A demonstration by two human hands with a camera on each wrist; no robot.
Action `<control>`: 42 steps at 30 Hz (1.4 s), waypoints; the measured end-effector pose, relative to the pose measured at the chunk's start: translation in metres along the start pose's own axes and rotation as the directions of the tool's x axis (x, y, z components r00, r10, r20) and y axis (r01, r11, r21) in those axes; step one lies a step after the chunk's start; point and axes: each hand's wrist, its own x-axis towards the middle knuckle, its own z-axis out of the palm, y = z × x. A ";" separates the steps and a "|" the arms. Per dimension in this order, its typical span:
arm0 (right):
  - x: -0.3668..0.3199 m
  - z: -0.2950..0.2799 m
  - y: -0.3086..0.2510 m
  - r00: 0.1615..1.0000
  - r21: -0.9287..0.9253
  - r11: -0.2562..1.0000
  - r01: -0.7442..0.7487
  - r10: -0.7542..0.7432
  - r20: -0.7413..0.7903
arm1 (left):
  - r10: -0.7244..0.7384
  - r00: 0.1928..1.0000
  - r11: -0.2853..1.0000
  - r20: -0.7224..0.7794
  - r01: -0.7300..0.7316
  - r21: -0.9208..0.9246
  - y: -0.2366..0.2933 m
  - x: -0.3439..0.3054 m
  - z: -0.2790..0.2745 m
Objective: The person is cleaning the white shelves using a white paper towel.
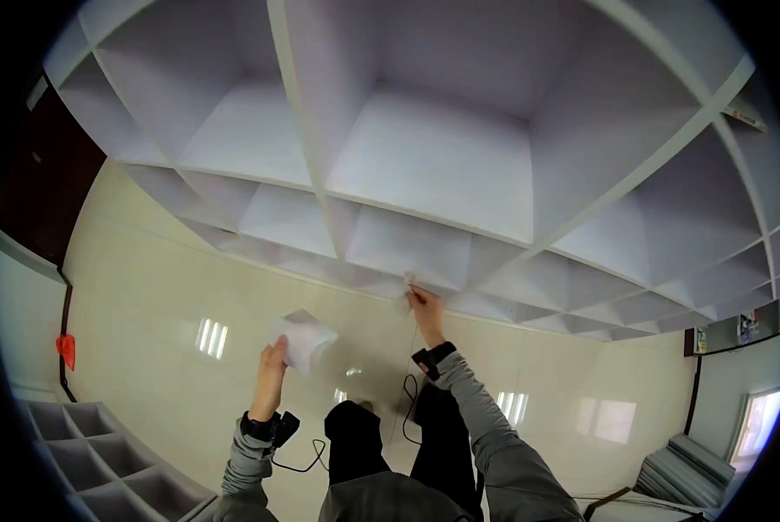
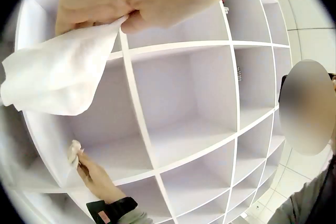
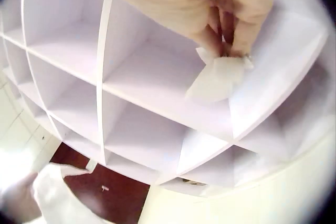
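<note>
My left hand (image 1: 270,380) pinches the edge of a thin white sheet (image 1: 306,341), which looks like a tissue or wipe. The sheet spreads away from the fingers, and in the left wrist view it hangs loose in front of the shelf. Farther right, my right hand (image 1: 426,315) reaches toward the lower part of the white cubby shelf (image 1: 442,157). Between its thumb and fingertips it pinches a smaller crumpled white piece (image 3: 218,79) of similar thin material. In the right wrist view this piece overlaps the cubby's edge.
A second cubby unit (image 1: 116,461) stands at the lower left, with a dark door (image 1: 42,165) farther up. Grey rolls (image 1: 686,470) lie at the lower right. A red object (image 1: 66,350) is by the left wall. Black cables (image 1: 407,418) hang near my legs over the shiny tiled floor (image 1: 173,287).
</note>
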 end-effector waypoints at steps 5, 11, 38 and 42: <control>0.004 0.088 -0.039 0.881 -0.159 0.869 0.468 -0.473 0.005 | 0.137 0.987 0.991 -0.078 -0.137 0.011 -0.030 0.006 -0.021; 0.006 0.230 -0.005 0.716 -0.471 0.559 0.683 -0.641 0.277 | 0.274 0.947 0.961 -0.169 -0.276 0.015 -0.134 0.040 -0.099; -0.004 0.269 -0.030 0.555 -0.886 0.158 0.437 -0.822 0.127 | 0.426 0.904 0.900 0.047 -0.418 -0.125 -0.128 0.028 -0.093; 0.031 0.273 -0.031 0.628 -0.864 0.177 0.472 -0.755 0.189 | 0.427 0.903 0.898 0.037 -0.419 -0.135 -0.131 0.029 -0.097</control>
